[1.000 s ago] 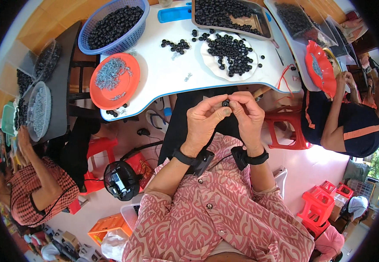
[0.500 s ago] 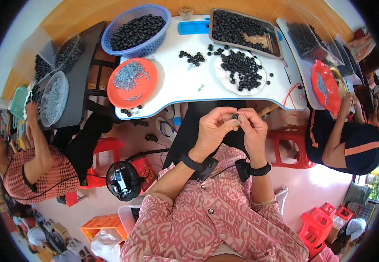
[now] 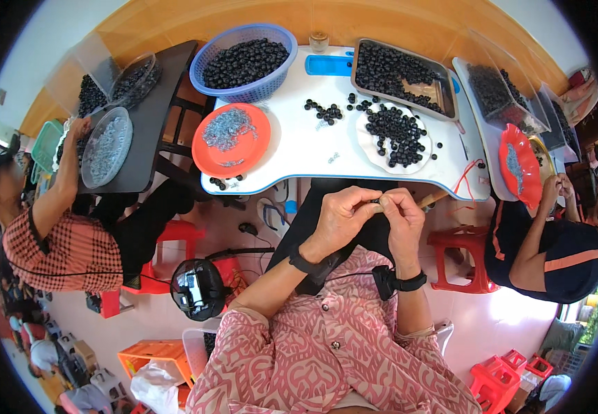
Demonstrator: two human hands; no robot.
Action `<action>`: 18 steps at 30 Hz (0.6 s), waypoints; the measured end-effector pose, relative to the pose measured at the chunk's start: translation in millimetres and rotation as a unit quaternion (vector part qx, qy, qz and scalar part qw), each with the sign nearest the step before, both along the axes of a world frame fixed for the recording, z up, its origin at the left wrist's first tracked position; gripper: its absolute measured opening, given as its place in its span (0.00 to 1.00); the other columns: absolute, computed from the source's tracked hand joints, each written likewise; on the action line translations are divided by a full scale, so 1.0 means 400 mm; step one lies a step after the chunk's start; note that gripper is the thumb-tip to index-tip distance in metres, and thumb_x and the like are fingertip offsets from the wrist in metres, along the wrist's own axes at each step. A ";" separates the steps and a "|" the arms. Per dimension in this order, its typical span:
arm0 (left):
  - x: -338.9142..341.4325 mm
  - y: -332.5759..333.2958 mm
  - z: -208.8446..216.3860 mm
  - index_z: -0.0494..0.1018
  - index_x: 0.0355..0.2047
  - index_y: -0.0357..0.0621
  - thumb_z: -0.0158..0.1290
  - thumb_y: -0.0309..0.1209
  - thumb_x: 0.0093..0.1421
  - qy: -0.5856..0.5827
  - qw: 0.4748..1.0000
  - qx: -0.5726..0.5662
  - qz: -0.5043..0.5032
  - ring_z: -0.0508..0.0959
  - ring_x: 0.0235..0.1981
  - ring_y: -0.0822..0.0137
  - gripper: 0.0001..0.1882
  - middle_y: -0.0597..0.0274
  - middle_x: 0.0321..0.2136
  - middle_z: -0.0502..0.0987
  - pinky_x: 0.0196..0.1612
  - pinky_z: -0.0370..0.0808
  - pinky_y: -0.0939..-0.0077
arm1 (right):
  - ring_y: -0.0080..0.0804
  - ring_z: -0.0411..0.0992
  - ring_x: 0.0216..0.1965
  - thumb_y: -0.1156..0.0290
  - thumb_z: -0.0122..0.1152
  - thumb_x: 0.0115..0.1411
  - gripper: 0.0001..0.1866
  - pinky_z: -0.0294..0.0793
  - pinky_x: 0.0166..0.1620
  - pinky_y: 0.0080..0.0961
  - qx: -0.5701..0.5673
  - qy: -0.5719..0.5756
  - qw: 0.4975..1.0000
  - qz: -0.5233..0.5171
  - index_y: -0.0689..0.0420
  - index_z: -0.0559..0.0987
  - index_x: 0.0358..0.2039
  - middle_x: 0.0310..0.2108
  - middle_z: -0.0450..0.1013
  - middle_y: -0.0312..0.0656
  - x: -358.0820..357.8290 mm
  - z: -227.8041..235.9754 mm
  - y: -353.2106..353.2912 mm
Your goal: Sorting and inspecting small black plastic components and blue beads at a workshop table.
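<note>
In front of the table's near edge, my left hand (image 3: 347,215) and my right hand (image 3: 403,219) meet fingertip to fingertip. Both pinch one small round black part (image 3: 376,201), mostly covered by the fingers. Beyond them on the white table (image 3: 288,148) stands a white scalloped plate (image 3: 364,153) heaped with the same kind of black parts (image 3: 393,131). An orange-red plate (image 3: 206,155) to the left holds small silvery metal pieces (image 3: 228,129).
At the back stand a blue basket (image 3: 271,86) and a metal tray (image 3: 447,110), both with black parts. Loose black parts (image 3: 323,110) lie between. A person (image 3: 64,234) works at the left, another (image 3: 544,248) at the right. A red stool (image 3: 454,241) is near my right arm.
The view has shifted, so the table sits lower. The black part showed its round face before; now it is mostly hidden. The left person's hand has moved up beside the clear bowl.
</note>
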State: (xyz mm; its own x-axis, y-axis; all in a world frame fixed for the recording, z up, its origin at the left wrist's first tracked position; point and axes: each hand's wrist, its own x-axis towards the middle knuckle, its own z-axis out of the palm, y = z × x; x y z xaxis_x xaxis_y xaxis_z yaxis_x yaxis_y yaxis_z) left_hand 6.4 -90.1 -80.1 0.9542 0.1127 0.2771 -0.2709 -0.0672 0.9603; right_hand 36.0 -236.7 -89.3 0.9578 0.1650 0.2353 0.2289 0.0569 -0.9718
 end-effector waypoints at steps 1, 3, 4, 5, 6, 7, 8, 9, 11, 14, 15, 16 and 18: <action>0.004 0.008 0.008 0.78 0.41 0.36 0.59 0.23 0.57 0.022 1.000 0.016 -0.003 0.75 0.28 0.81 0.11 0.66 0.29 0.80 0.30 0.72 0.87 | 0.16 0.63 0.30 0.79 0.58 0.60 0.03 0.62 0.35 0.13 0.001 0.002 1.000 -0.003 0.63 0.76 0.29 0.30 0.69 0.32 0.005 0.002 0.003; 0.007 0.013 -0.004 0.78 0.41 0.35 0.59 0.21 0.56 0.065 0.996 -0.050 -0.022 0.76 0.29 0.80 0.11 0.65 0.31 0.81 0.32 0.73 0.86 | 0.16 0.63 0.30 0.78 0.57 0.60 0.04 0.62 0.35 0.13 0.021 0.026 0.999 0.015 0.64 0.76 0.29 0.30 0.70 0.32 0.012 0.008 0.006; 0.009 0.023 -0.011 0.76 0.43 0.34 0.58 0.20 0.56 0.087 0.992 -0.085 -0.043 0.77 0.30 0.78 0.13 0.63 0.32 0.80 0.34 0.75 0.84 | 0.17 0.65 0.32 0.77 0.57 0.62 0.04 0.64 0.37 0.13 0.049 0.042 0.998 0.026 0.64 0.77 0.31 0.31 0.71 0.33 0.016 0.005 0.006; 0.011 0.028 -0.019 0.75 0.44 0.33 0.58 0.19 0.57 0.078 0.987 -0.129 -0.052 0.78 0.31 0.77 0.13 0.61 0.33 0.80 0.35 0.76 0.83 | 0.17 0.67 0.33 0.77 0.57 0.62 0.04 0.66 0.38 0.14 0.076 0.053 0.995 0.036 0.64 0.77 0.33 0.32 0.72 0.33 0.017 0.012 0.011; 0.016 0.029 -0.023 0.74 0.45 0.33 0.57 0.18 0.57 0.069 0.980 -0.173 -0.063 0.78 0.31 0.75 0.14 0.59 0.33 0.80 0.37 0.77 0.82 | 0.18 0.68 0.35 0.76 0.57 0.62 0.05 0.67 0.40 0.14 0.103 0.063 0.992 0.043 0.65 0.78 0.35 0.33 0.72 0.34 0.019 0.025 0.017; 0.016 0.028 -0.025 0.73 0.46 0.33 0.56 0.17 0.57 0.076 0.975 -0.194 -0.077 0.79 0.32 0.73 0.15 0.57 0.35 0.80 0.37 0.78 0.81 | 0.19 0.70 0.36 0.76 0.57 0.63 0.07 0.68 0.42 0.15 0.118 0.063 0.990 0.050 0.64 0.79 0.38 0.35 0.73 0.36 0.018 0.028 0.015; 0.016 0.024 -0.020 0.73 0.46 0.33 0.56 0.17 0.57 0.080 0.974 -0.196 -0.083 0.79 0.32 0.73 0.15 0.57 0.35 0.80 0.37 0.78 0.81 | 0.19 0.70 0.36 0.76 0.57 0.63 0.07 0.68 0.42 0.15 0.117 0.065 0.990 0.043 0.64 0.79 0.38 0.35 0.73 0.36 0.023 0.026 0.014; 0.015 0.018 -0.013 0.73 0.45 0.32 0.56 0.18 0.57 0.081 0.969 -0.215 -0.084 0.78 0.31 0.75 0.14 0.58 0.34 0.79 0.36 0.77 0.82 | 0.19 0.70 0.36 0.75 0.57 0.63 0.07 0.69 0.42 0.16 0.104 0.046 0.992 0.049 0.64 0.79 0.38 0.35 0.73 0.36 0.027 0.024 0.011; 0.015 0.010 -0.005 0.72 0.45 0.31 0.56 0.19 0.58 0.083 0.963 -0.241 -0.086 0.77 0.30 0.75 0.14 0.59 0.32 0.79 0.35 0.76 0.83 | 0.19 0.70 0.35 0.75 0.57 0.63 0.07 0.70 0.40 0.16 0.082 0.023 0.995 0.052 0.65 0.79 0.38 0.36 0.72 0.36 0.029 0.023 0.007; 0.016 0.002 -0.012 0.71 0.45 0.31 0.57 0.19 0.58 0.094 0.965 -0.232 -0.077 0.77 0.30 0.75 0.14 0.59 0.33 0.79 0.34 0.75 0.83 | 0.19 0.70 0.35 0.76 0.57 0.63 0.06 0.71 0.39 0.16 0.090 0.035 0.993 0.061 0.65 0.79 0.37 0.36 0.72 0.36 0.025 0.024 0.003; 0.015 0.001 -0.013 0.71 0.45 0.31 0.57 0.19 0.58 0.096 0.965 -0.232 -0.077 0.77 0.30 0.75 0.14 0.59 0.33 0.79 0.34 0.75 0.83 | 0.19 0.70 0.35 0.76 0.57 0.63 0.06 0.71 0.39 0.16 0.090 0.037 0.993 0.060 0.65 0.79 0.37 0.36 0.72 0.36 0.024 0.025 0.001; 0.015 0.002 -0.010 0.71 0.45 0.32 0.56 0.18 0.58 0.096 0.967 -0.221 -0.079 0.78 0.31 0.74 0.14 0.57 0.34 0.79 0.35 0.76 0.82 | 0.19 0.70 0.35 0.76 0.57 0.63 0.06 0.71 0.39 0.15 0.076 0.036 0.995 0.061 0.65 0.79 0.37 0.36 0.72 0.36 0.023 0.028 -0.001; 0.015 0.001 -0.011 0.71 0.45 0.33 0.56 0.18 0.58 0.098 0.970 -0.210 -0.080 0.79 0.31 0.72 0.14 0.56 0.35 0.80 0.36 0.77 0.81 | 0.19 0.70 0.35 0.76 0.56 0.63 0.06 0.71 0.38 0.15 0.064 0.037 0.995 0.062 0.65 0.79 0.36 0.36 0.72 0.36 0.021 0.033 -0.002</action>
State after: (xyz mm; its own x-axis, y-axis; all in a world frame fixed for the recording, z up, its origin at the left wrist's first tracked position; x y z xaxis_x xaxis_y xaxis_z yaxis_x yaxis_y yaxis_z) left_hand 12.3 -89.6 -84.7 0.9984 0.0231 0.0512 -0.0561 0.3679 0.9282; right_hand 44.5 -237.3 -76.0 0.9475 0.2562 0.1912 0.1404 0.2040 -0.9689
